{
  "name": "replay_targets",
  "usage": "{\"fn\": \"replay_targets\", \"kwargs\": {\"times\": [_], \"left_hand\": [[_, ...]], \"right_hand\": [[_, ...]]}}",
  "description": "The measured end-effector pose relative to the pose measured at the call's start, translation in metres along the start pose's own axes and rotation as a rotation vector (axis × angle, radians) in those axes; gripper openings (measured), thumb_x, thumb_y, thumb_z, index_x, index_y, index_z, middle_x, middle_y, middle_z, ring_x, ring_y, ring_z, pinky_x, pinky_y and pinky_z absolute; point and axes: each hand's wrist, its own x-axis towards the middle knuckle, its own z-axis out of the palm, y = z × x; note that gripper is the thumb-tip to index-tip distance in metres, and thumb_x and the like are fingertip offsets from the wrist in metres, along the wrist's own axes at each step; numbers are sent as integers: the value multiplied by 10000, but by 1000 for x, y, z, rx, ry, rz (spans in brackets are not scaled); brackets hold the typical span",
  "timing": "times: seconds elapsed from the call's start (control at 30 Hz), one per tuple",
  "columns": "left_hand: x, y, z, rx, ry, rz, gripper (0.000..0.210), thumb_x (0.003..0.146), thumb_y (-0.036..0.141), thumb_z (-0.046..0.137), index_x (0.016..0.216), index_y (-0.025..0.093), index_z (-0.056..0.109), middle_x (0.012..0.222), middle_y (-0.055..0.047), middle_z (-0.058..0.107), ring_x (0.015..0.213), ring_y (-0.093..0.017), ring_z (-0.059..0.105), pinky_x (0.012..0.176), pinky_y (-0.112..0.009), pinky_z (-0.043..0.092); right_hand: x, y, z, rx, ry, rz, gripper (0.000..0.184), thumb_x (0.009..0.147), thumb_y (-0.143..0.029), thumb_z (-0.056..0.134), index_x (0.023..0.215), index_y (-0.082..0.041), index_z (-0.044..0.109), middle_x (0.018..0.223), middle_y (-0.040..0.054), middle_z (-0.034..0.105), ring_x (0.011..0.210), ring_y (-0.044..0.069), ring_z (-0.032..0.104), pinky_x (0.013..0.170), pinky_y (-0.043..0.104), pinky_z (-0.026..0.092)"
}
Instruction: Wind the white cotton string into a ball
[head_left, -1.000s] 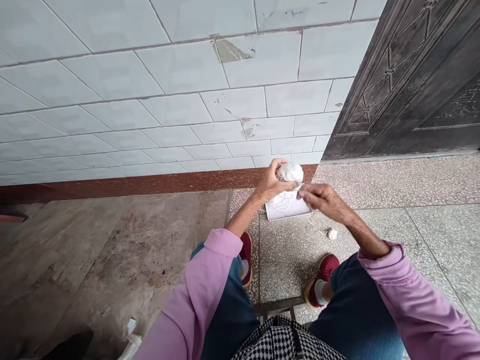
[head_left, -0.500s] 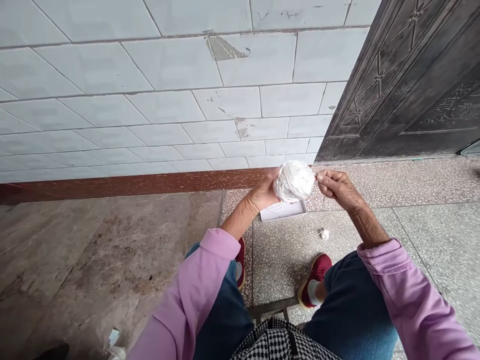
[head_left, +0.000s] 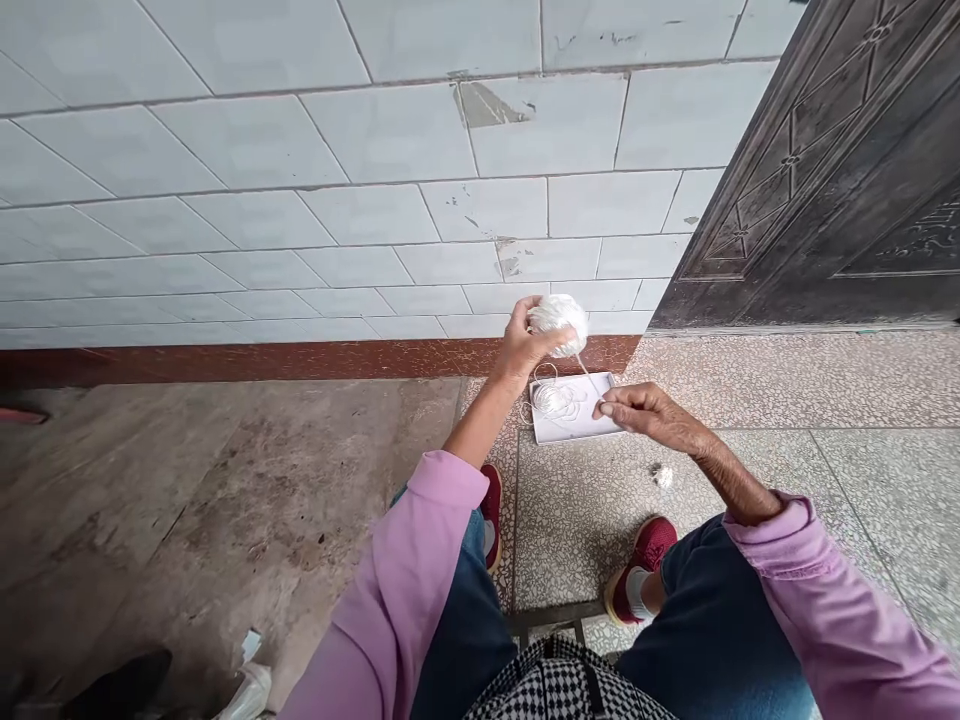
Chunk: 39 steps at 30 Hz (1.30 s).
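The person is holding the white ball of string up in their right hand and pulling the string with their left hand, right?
Not quite. The hands are swapped. In the head view the left hand holds up the white ball of string, and the right hand pinches the string that runs down from it, above the white tray on the floor.

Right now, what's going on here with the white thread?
A seated person in pink sleeves holds a ball of white thread up in the left hand. The right hand pinches a strand running down from the ball. Below the hands, a flat white tray on the terrazzo floor holds loose loops of thread, and a small white tuft lies on the floor near the red shoe.
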Motion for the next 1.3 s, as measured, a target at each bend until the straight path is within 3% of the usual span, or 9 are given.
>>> {"fn": "replay_targets", "kwargs": {"times": [0.1, 0.17, 0.27, 0.33, 0.6, 0.8, 0.93, 1.07, 1.3], "left_hand": [[-9, -12, 9, 376, -3, 109, 807, 504, 289, 961, 1236, 259, 622, 1313, -107, 617, 1245, -348, 592, 1107, -541, 519], [-16, -15, 14, 463, -199, 62, 763, 514, 261, 941, 1220, 240, 655, 1265, -109, 642, 1215, -354, 606, 1114, -560, 506], [-26, -13, 21, 253, -604, -157, 721, 574, 348, 928, 1239, 237, 673, 1176, -103, 707, 1138, -352, 665, 1020, -540, 553], [-29, -9, 26, 10, -726, -247, 700, 615, 407, 906, 1255, 243, 674, 1200, -120, 729, 1154, -360, 691, 965, -511, 581], [-16, -6, 37, -354, -347, -120, 857, 634, 535, 857, 1394, 222, 616, 1214, -148, 720, 1327, -425, 626, 1030, -549, 584], [-4, -21, 20, 48, -49, 41, 757, 539, 379, 922, 1226, 259, 626, 1203, -88, 685, 1240, -368, 630, 1059, -525, 557], [-15, -18, 11, 388, -296, 8, 715, 486, 269, 927, 1165, 221, 708, 1127, -86, 709, 1136, -371, 653, 1055, -553, 546], [-32, -11, 14, 139, -664, -203, 630, 594, 383, 868, 1191, 220, 750, 1080, -99, 739, 1052, -348, 704, 962, -519, 582], [-40, -4, 29, -264, -594, -269, 675, 604, 467, 872, 1210, 218, 714, 1129, -153, 753, 1263, -456, 673, 1020, -605, 590]], "right_hand": [[2, -12, 4, 16, 10, -59, 560, 1012, -733, 674, 917, -189, 768, 622, -46, 496, 550, 101, 406, 517, 257, 296], [3, -13, -9, 11, 159, -100, 548, 992, -740, 704, 874, -205, 734, 613, -51, 480, 542, 100, 380, 502, 260, 278], [4, -5, -34, -8, 386, -115, 578, 940, -736, 775, 728, -221, 622, 577, -59, 420, 531, 96, 316, 492, 272, 236], [3, 3, -44, 5, 444, -104, 606, 932, -741, 780, 692, -228, 564, 564, -64, 393, 525, 93, 288, 493, 280, 225], [6, 12, -20, -40, 285, -82, 600, 993, -795, 654, 878, -208, 704, 611, -55, 466, 544, 98, 360, 509, 269, 270], [7, -2, 8, -30, 57, -100, 581, 1028, -754, 629, 904, -194, 722, 629, -47, 522, 562, 96, 417, 525, 256, 321], [1, -11, -8, 8, 210, -118, 545, 982, -733, 720, 835, -210, 676, 632, -55, 479, 557, 90, 368, 520, 263, 274], [0, -10, -31, 15, 352, -109, 601, 910, -739, 804, 704, -230, 561, 573, -68, 406, 533, 85, 295, 509, 278, 230], [9, 9, -33, 50, 433, -72, 543, 956, -719, 753, 775, -242, 566, 582, -69, 399, 517, 92, 303, 486, 276, 240]]}}
